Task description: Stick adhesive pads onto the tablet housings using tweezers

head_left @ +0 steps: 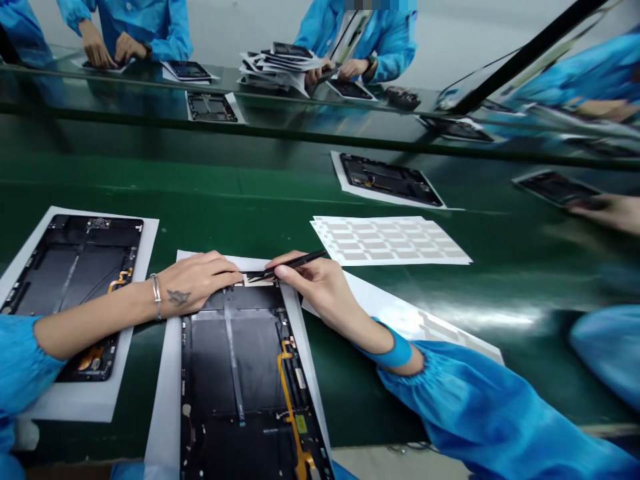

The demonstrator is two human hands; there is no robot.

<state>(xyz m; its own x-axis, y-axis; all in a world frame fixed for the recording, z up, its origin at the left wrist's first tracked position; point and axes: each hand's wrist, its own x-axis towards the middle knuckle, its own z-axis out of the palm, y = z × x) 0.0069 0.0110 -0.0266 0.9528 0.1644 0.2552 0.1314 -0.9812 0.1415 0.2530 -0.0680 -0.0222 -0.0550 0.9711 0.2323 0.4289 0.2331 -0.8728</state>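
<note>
In front of me an opened black tablet housing (pixel 260 373) lies on a white paper sheet (pixel 165 373), orange ribbon cable (pixel 287 393) along its right side. My left hand (pixel 200 280) stretches across its top left corner, fingers extended and their tips touching the upper edge. Black tweezers (pixel 303 259) are pinched in my right hand (pixel 323 287), their tips pointing left over a small pale strip (pixel 260 281) at the housing's top edge. Whether the tips grip the strip, I cannot tell. Part of the top edge is hidden by my fingers.
Another tablet housing (pixel 100 260) lies on paper at left, under my left forearm. Sticker sheets (pixel 390 240) are beyond my right hand, with another sheet (pixel 380 303) under the wrist. Farther back are another housing (pixel 390 179) and a raised rail (pixel 280 139). Co-workers in blue sit opposite; a hand (pixel 613 212) reaches in at right.
</note>
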